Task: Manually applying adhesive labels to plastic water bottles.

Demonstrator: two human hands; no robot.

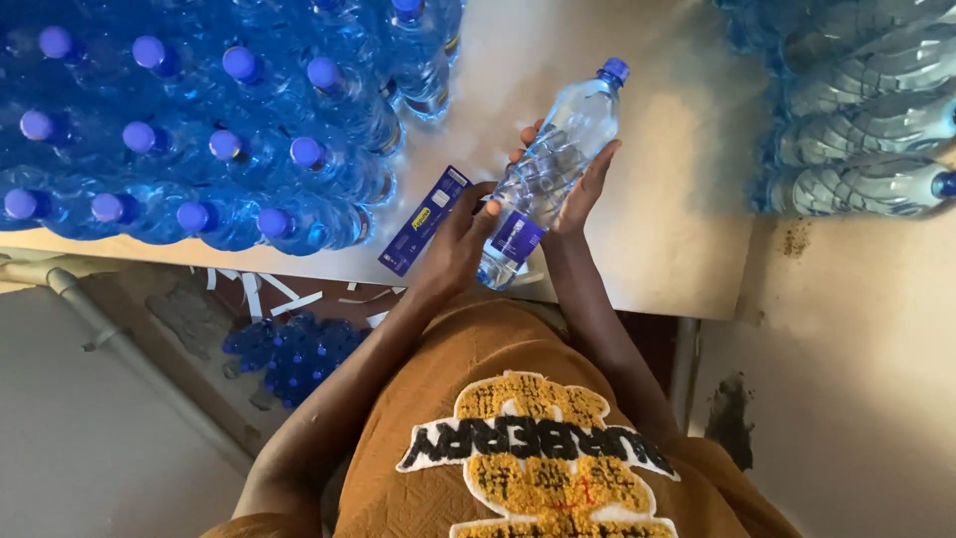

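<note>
A clear plastic water bottle (550, 164) with a blue cap lies tilted between both hands over the white table (677, 239). My right hand (583, 189) cups its far side with the fingers spread along it. My left hand (456, 244) holds its lower end, the fingers pressing a dark blue label (517, 236) against the bottle. A loose strip of the same dark blue label (424, 221) lies on the table just left of my left hand.
Several upright blue-capped bottles (209, 149) crowd the table's left half. Wrapped packs of bottles (866, 110) lie stacked at the right. Under the table sit more blue bottles (294, 354) and white paper scraps (289, 294). A grey pipe (110, 334) runs along the floor.
</note>
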